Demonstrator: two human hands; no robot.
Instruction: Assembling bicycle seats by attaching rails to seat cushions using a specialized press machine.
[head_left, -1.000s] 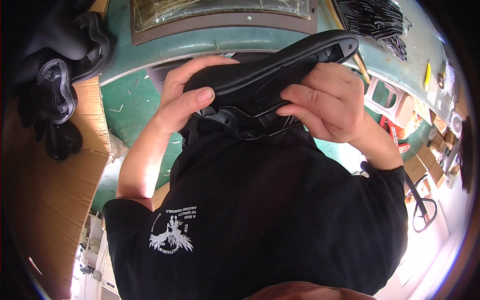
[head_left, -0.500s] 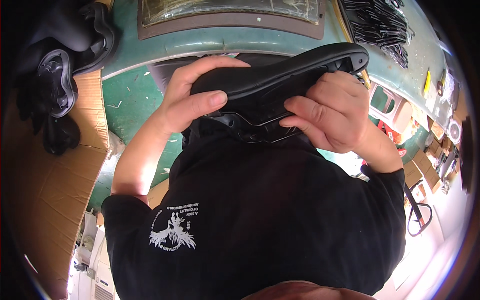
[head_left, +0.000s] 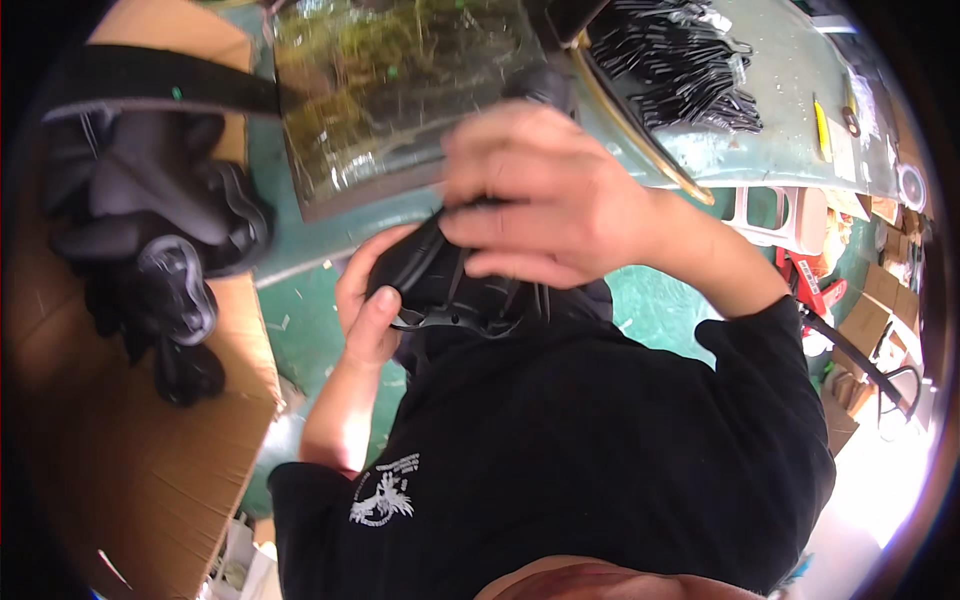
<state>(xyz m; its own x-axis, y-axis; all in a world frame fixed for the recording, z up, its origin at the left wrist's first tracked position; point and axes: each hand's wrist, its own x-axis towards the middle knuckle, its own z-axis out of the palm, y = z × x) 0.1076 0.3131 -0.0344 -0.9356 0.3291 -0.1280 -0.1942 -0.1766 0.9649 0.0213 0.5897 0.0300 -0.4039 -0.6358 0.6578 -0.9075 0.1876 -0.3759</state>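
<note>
A black bicycle saddle [head_left: 420,268] is held in front of my chest, its wide end low and to the left and its narrow nose pointing up toward the bench. My left hand [head_left: 367,305] grips the wide end, thumb over the near edge and fingers behind. Across the middle of the saddle passes my right hand [head_left: 560,195], smeared by motion, its fingers bent. Whether it grips the saddle or something small cannot be made out. Part of the underside, with thin rails, shows below the right hand.
At left, a cardboard box [head_left: 180,470] has black moulded saddle parts [head_left: 165,210] at it. A clear-covered panel [head_left: 400,100] lies on the green bench [head_left: 790,150], beside a heap of black metal pieces [head_left: 680,70] and a yellow-handled tool [head_left: 821,127].
The saddle has swung from lying crosswise to pointing its nose upward. My right hand has left the underside near the nose and moved left over the saddle. The view has shifted too.
</note>
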